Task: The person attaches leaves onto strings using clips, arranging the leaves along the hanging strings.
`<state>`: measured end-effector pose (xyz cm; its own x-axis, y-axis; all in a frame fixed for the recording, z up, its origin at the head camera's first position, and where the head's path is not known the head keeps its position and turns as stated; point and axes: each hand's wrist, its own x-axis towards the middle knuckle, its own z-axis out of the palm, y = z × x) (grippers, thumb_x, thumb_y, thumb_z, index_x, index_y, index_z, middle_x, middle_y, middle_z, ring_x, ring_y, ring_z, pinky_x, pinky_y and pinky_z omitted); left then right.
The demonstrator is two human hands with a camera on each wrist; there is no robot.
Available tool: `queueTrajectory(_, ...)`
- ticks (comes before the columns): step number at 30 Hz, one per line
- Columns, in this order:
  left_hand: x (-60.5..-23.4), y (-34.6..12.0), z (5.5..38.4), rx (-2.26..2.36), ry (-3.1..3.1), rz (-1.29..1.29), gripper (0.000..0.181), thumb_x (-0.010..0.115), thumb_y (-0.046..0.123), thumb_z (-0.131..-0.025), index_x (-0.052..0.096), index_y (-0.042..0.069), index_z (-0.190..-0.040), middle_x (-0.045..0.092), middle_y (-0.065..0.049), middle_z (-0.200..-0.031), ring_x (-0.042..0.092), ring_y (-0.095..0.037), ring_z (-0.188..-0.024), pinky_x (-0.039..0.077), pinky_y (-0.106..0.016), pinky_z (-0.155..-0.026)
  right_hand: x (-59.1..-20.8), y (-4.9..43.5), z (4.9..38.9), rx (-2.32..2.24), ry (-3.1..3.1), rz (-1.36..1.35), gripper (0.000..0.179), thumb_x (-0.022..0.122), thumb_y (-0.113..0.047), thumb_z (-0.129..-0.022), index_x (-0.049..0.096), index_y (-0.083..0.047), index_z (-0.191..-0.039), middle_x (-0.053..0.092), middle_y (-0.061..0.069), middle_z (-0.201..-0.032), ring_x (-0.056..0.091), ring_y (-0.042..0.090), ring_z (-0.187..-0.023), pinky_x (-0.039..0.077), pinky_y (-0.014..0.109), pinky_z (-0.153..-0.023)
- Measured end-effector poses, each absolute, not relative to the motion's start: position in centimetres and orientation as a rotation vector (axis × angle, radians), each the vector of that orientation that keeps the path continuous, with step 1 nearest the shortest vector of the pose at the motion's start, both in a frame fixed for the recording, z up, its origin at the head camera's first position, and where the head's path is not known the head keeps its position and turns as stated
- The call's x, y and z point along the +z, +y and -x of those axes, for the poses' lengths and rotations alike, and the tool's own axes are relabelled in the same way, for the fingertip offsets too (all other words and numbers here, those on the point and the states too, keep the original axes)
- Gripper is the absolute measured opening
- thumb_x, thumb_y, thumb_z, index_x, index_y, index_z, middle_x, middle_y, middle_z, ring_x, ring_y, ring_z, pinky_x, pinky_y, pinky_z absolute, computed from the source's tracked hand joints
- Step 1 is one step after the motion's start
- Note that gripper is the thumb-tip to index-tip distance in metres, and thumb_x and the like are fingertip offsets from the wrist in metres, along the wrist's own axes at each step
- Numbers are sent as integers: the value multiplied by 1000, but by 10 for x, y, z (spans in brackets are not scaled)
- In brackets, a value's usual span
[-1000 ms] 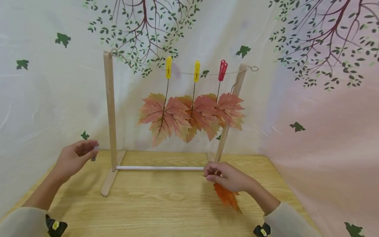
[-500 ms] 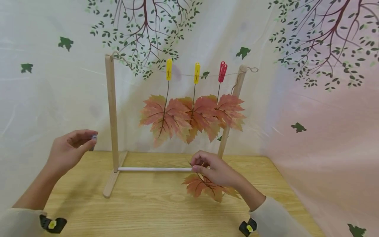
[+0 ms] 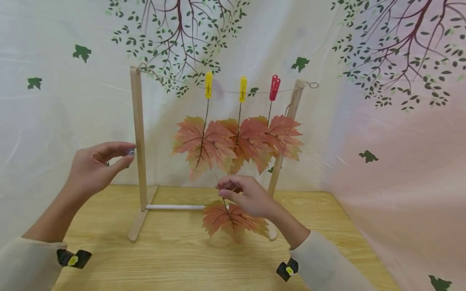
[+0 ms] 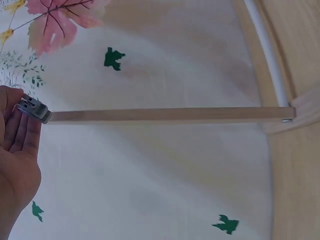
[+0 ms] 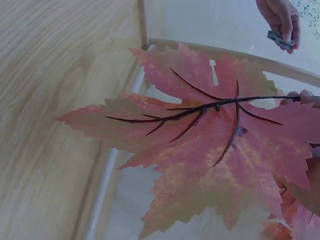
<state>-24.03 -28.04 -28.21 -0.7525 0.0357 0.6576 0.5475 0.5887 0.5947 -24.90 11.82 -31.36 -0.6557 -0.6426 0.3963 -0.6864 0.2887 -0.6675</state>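
Observation:
Between thumb and fingers my left hand (image 3: 91, 167) pinches a small grey clothespin (image 4: 34, 108), close to the left wooden post (image 3: 138, 137). My right hand (image 3: 247, 196) pinches the dark stem of an artificial autumn leaf (image 3: 231, 220), its reddish blade hanging below the fingers. Above, a string (image 3: 225, 92) runs between the posts. Two yellow clothespins (image 3: 208, 85) and one red clothespin (image 3: 274, 87) sit on it, and reddish leaves (image 3: 204, 143) hang from them by their stems. In the right wrist view the held leaf (image 5: 215, 125) covers much of the picture.
The frame stands on a wood-grain table (image 3: 174, 258), with a white rod (image 3: 174, 207) joining its feet. Its right post (image 3: 278, 169) is partly behind the leaves and right arm. A pale cloth backdrop (image 3: 335, 161) with printed branches and green shapes surrounds the table.
The right hand has moved left and up with the leaf, which now faces the head camera. My left hand has risen and moved slightly right, with the clothespin still pinched.

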Motion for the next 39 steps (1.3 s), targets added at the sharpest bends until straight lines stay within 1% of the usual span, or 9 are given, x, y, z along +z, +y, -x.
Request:
queueTrajectory(3, -272, -271, 243, -1108, -2177, 512, 25, 78, 9, -92, 77, 8, -117, 75, 18, -100, 66, 11, -99, 48, -5, -79, -305, 109, 249, 1361, -2484, -1245, 19, 62, -20, -104, 70, -11, -120, 73, 2, -108, 69, 19, -92, 58, 32, -77)
queueTrajectory(8, -256, -257, 248, -1121, -2145, 577, 24, 78, 5, -91, 77, 7, -115, 76, 13, -103, 69, 7, -97, 50, -7, -77, -293, 94, 247, 1535, -2461, -1152, 20, 62, -19, -104, 69, -11, -121, 73, 3, -107, 70, 21, -93, 59, 33, -75)
queueTrajectory(14, -236, -244, 254, -1093, -2133, 581, 22, 78, 6, -91, 78, 8, -113, 76, 15, -99, 69, 8, -93, 49, -7, -78, -277, 77, 246, 1612, -2399, -1059, 20, 65, -16, -102, 70, -5, -118, 73, 13, -101, 71, 21, -88, 59, 32, -72)
queueTrajectory(16, -229, -241, 256, -1084, -2132, 581, 22, 78, 8, -92, 78, 9, -113, 76, 14, -98, 69, 8, -92, 49, -8, -78, -271, 71, 246, 1611, -2387, -1048, 21, 65, -16, -102, 70, -4, -118, 73, 15, -101, 70, 22, -87, 59, 31, -71)
queueTrajectory(20, -213, -235, 261, -1059, -2147, 583, 20, 77, 13, -93, 78, 11, -113, 77, 10, -97, 68, 8, -92, 47, -10, -80, -260, 59, 248, 1615, -2344, -1041, 18, 65, -16, -102, 71, -5, -116, 73, 13, -100, 70, 25, -87, 57, 29, -69)
queueTrajectory(24, -197, -227, 265, -1076, -2134, 629, 21, 77, 12, -93, 78, 9, -113, 77, 6, -97, 69, 6, -94, 48, -10, -79, -250, 51, 250, 1624, -2286, -1032, 15, 65, -15, -102, 71, -6, -112, 73, 10, -96, 69, 21, -85, 53, 27, -65)
queueTrajectory(27, -184, -220, 268, -1094, -2111, 659, 21, 77, 10, -92, 77, 6, -113, 77, 4, -98, 69, 5, -95, 49, -10, -79, -244, 45, 252, 1640, -2265, -1005, 16, 65, -14, -102, 71, -3, -112, 73, 14, -96, 68, 20, -83, 50, 26, -64)
queueTrajectory(34, -159, -215, 272, -1099, -2067, 661, 22, 77, 8, -92, 77, 5, -114, 76, 6, -99, 71, -1, -90, 51, -12, -79, -234, 31, 258, 1696, -2239, -974, 22, 64, -13, -102, 70, 3, -117, 74, 12, -99, 69, 18, -87, 58, 27, -74)
queueTrajectory(39, -141, -213, 275, -1094, -2023, 668, 22, 75, 9, -94, 76, 2, -115, 76, 6, -99, 71, -5, -84, 53, -13, -74, -223, 21, 261, 1710, -2223, -959, 22, 65, -13, -101, 70, 2, -117, 73, 16, -102, 69, 20, -87, 58, 27, -74)
